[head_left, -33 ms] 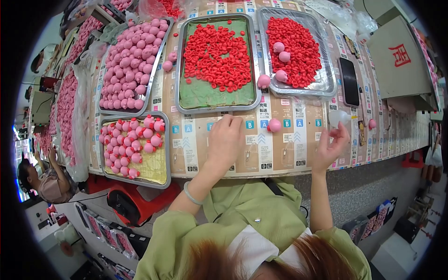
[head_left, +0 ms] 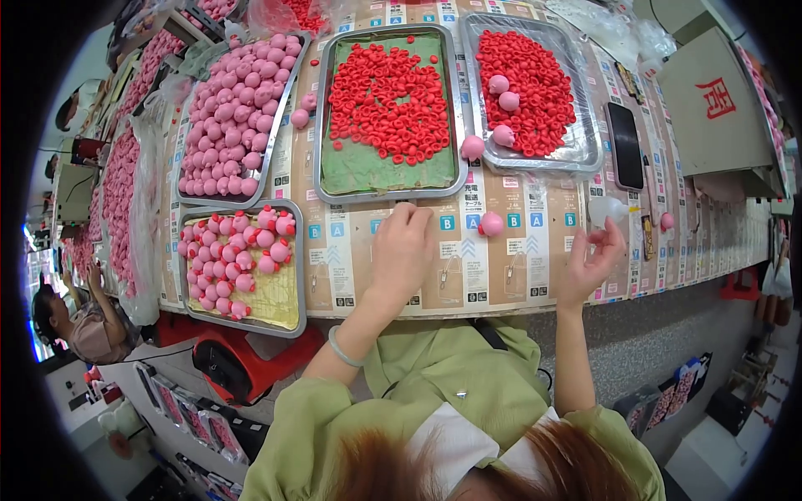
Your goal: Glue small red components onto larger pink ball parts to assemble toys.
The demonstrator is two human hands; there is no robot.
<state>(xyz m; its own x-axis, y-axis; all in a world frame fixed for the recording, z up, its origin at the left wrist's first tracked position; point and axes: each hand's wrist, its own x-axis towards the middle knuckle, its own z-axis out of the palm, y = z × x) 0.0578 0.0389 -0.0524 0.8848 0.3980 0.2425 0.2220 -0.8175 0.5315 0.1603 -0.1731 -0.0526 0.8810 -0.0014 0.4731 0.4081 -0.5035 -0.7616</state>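
My left hand (head_left: 403, 250) rests back up on the table, just in front of the green-lined tray (head_left: 322, 179) of small red rings. Its fingers curl down and together; whatever is under them is hidden. Farther right, my right hand (head_left: 597, 259) lies half turned up, fingers loosely bent and apart, with nothing visible in it. Just beyond its fingertips lies a small translucent squeeze bottle (head_left: 605, 210) with a yellow tip. Between the hands sits a pink ball-shaped figure (head_left: 492, 224) with a red piece on its left side.
At left, a metal tray (head_left: 257, 179) holds pink figures; nearer, a yellow-lined tray (head_left: 280, 313) holds pink figures with red parts. A plastic-covered tray (head_left: 589, 154) of red rings stands back right, beside a black phone (head_left: 625, 149) and grey box (head_left: 710, 104). Another person (head_left: 92, 326) sits far left.
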